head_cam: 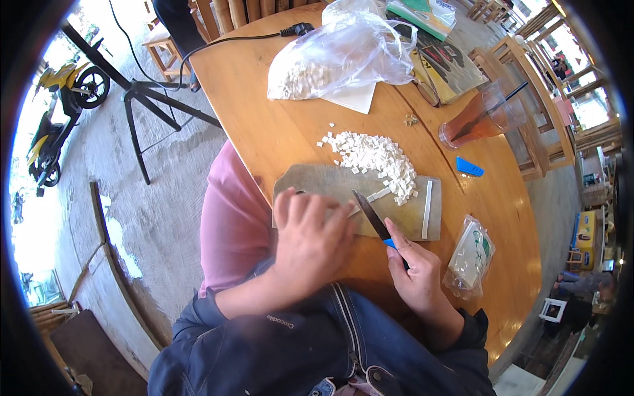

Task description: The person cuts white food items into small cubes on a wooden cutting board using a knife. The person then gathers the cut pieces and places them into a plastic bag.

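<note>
In my right hand [418, 267] is a small knife with a blue-and-dark handle. Its dark blade [371, 215] points up and left over a worn greyish cutting board [312, 175]. My left hand [309, 237], blurred, hovers over or rests on the board's left part, fingers spread. A short white strip [353, 212] shows by its fingertips; whether the hand grips it is hidden. Small white square pieces [376, 153] lie heaped across the board's far edge and the table. A row of cut pieces [379, 194] is near the blade, and a longer white strip [427, 209] lies at the board's right.
The wooden table [237, 74] also holds a clear bag of white pieces [307, 79], a drink glass with straw [475, 121], a blue plastic piece [469, 167], a wrapped packet [470, 257], eyeglasses [428, 91] and a power plug [297, 29]. A black tripod [133, 94] stands left.
</note>
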Tool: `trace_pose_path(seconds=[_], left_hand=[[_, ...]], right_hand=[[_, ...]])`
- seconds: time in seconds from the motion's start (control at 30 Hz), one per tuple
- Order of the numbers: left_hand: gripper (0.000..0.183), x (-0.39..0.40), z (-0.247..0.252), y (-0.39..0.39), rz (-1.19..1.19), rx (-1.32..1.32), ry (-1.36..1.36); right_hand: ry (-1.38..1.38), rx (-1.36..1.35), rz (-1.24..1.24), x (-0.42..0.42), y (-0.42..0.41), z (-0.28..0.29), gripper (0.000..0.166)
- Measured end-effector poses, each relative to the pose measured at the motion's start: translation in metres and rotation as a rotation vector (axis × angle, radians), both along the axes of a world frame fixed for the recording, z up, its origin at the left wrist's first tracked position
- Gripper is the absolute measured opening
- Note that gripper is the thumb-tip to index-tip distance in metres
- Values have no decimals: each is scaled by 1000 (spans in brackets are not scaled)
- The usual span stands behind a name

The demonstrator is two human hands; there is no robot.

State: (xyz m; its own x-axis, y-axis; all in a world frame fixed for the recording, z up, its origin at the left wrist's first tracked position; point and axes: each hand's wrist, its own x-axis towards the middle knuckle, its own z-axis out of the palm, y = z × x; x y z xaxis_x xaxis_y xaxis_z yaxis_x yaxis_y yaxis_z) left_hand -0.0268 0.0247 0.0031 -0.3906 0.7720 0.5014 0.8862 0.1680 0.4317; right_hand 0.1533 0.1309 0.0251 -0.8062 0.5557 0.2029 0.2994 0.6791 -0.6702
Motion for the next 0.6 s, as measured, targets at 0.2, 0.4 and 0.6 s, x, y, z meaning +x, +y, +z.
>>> trace_pose_path(seconds=[0.2,0.4,0.6], left_hand=[[61,-50,-9,2,154,-45,-3],[60,-43,-14,-4,109,-58,-115],[60,-29,-15,-8,122,-64,-99]], right_hand=[[12,-65,-25,3,3,-4,55],[-15,-109,-98,6,7,-8,55],[19,-141,-148,9,7,-9,55]])
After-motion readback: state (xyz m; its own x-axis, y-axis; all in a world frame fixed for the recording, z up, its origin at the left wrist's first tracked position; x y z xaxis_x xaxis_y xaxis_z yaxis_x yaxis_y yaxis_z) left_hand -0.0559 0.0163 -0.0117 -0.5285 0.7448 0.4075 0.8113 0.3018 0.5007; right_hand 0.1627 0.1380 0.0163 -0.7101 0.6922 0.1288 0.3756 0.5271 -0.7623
